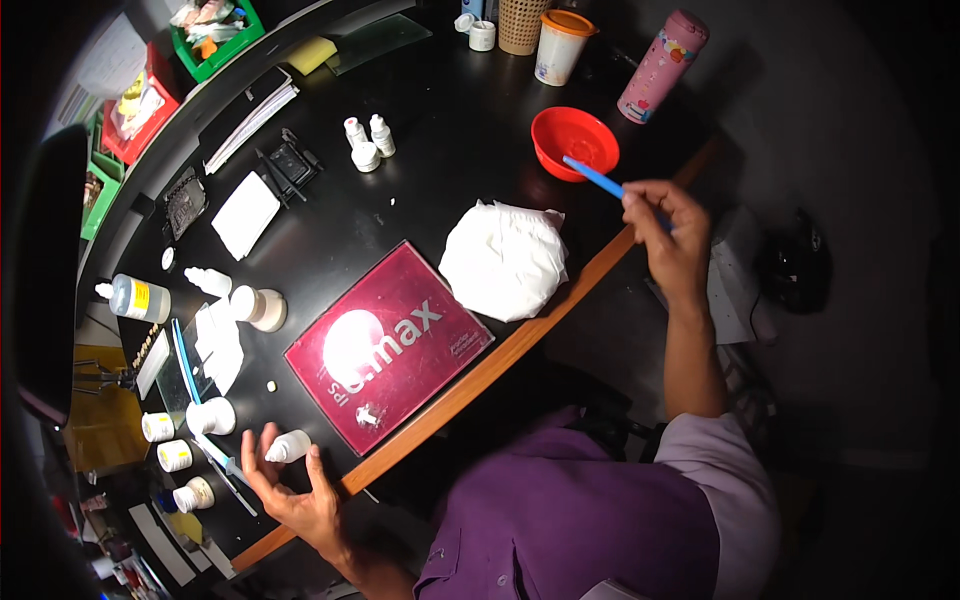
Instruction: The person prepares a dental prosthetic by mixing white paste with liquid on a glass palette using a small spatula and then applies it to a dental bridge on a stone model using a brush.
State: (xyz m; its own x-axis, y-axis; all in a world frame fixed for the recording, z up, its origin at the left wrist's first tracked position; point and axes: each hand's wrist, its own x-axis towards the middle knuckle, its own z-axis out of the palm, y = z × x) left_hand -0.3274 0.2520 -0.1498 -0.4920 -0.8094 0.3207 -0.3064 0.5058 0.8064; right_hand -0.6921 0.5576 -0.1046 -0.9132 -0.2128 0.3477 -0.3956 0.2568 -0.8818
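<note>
My right hand [672, 235] is closed round a blue stick-like tool [597, 178], perhaps a spatula. The tool's far tip reaches over the rim of a red bowl [560, 165]. Low on the left, my left hand [300, 505] has its fingers spread around a small white dropper bottle [290, 446]. Its thumb tip is close to the bottle's base; whether skin touches it, I cannot tell. Between the hands lies a maroon slab [400, 345] with a small heap of white material [369, 414] on it. A white wrapped bundle [503, 260] sits beside the slab.
Jars [260, 308], dropper bottles [208, 281] and thin tools crowd the left. Three small white bottles [366, 155] stand farther back. A pink flask [664, 66] and an orange-lidded cup [562, 50] are at the far right. The wooden table edge [570, 295] runs diagonally before me.
</note>
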